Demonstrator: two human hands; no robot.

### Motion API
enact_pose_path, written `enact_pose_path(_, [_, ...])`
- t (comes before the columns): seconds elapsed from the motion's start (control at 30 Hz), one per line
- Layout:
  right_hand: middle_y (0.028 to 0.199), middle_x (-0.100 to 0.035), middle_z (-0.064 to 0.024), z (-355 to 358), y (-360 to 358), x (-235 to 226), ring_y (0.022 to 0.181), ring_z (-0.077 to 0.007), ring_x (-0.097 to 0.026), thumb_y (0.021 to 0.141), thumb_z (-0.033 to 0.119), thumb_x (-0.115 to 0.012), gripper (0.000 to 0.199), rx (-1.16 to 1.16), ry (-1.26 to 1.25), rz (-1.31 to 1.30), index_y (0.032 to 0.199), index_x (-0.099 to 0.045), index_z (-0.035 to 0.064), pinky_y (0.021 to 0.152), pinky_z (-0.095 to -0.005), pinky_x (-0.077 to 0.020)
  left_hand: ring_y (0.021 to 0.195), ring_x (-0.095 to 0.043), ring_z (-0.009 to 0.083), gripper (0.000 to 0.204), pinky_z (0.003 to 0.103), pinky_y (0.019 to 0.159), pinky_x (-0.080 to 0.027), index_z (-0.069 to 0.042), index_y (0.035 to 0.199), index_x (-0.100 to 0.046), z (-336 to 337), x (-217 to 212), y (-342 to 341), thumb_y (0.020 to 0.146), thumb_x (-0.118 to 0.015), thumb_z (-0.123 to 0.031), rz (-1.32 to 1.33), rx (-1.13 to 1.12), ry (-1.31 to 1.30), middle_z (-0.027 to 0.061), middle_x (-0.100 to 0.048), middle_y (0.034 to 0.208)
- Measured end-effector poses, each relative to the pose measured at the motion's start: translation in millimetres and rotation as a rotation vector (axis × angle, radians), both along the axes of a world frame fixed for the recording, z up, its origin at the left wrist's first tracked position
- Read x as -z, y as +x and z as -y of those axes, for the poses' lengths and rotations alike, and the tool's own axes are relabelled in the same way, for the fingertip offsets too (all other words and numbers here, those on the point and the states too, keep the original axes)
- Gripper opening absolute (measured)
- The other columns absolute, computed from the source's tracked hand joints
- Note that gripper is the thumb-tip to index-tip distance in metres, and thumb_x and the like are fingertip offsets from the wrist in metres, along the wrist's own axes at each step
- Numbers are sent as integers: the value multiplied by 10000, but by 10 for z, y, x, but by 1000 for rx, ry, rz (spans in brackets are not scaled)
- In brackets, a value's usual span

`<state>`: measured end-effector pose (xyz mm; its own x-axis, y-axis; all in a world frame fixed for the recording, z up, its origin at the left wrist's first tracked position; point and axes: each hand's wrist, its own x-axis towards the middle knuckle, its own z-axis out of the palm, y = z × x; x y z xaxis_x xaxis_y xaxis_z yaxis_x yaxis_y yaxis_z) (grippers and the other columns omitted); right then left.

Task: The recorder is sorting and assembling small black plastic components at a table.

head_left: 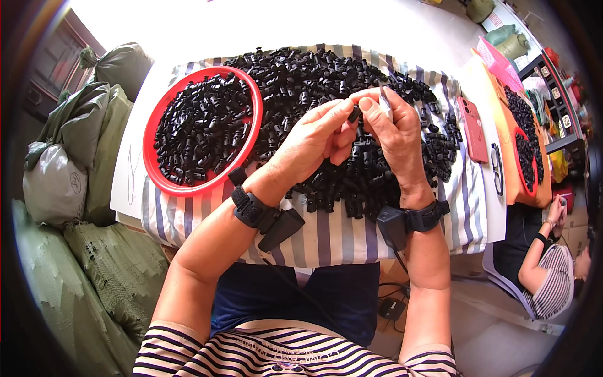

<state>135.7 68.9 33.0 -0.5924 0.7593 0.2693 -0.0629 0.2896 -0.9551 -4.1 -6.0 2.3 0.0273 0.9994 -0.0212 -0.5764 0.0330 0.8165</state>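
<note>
- The left hand, at the centre of the frame, has a narrow grip: thumb and fingers pinch a small black part.
- The right hand, just right of it, has its grip closed around a slim pale tool, whose tip points up; its fingertips are close beside the part.
- The part sits between the two hands, above the pile of similar black pieces, which spreads across the upper middle and behind the hands.
- A red basin, left of centre, is filled with black pieces.
- Pile and basin rest on a striped cloth, laid over a white counter.
- Each wrist wears a black strap with a small box attached.
- A red phone lies right of the pile.
- Green sacks are stacked along the left side.
- A co-worker in a striped top sits at the lower right, beside an orange surface bearing more black pieces.
</note>
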Motion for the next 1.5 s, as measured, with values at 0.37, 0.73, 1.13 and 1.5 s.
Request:
enact_pose_path(0.37, [752,-646,-65,-108,44,175,708,-271,-652,828,317,-659,204,215,776,761,860,-589,128,590,-361,-515,523,-431,149,372,271,464,-347,-109,801,-496,-59,-29,-428,955,-428,-441,371,-667,137,13,-433,609])
enact_pose_path(0.73, [723,-645,-56,-43,5,11,627,-155,-620,847,219,-666,153,260,422,481,862,-622,73,571,-279,-479,516,-415,121,283,248,476,-335,-94,823,-489,-55,-8,-162,983,-411,-315,27,-373,72,-1,-406,621])
enact_pose_path(1.13, [635,-486,69,68,-88,73,593,-14,-417,869,136,-676,118,116,168,76,918,-609,51,528,-188,-363,534,-523,119,378,227,474,-407,-43,1023,-561,1,32,-6,1013,-398,-383,-170,-151,8,40,-550,707])
enact_pose_path(1.5, [758,-610,13,42,-24,8,703,-28,-568,919,140,-621,196,-182,-160,-93,1074,-592,24,670,-177,-451,562,-396,82,333,224,483,-366,-62,1082,-548,8,-23,-17,1014,-410,-357,82,16,63,-20,-408,680])
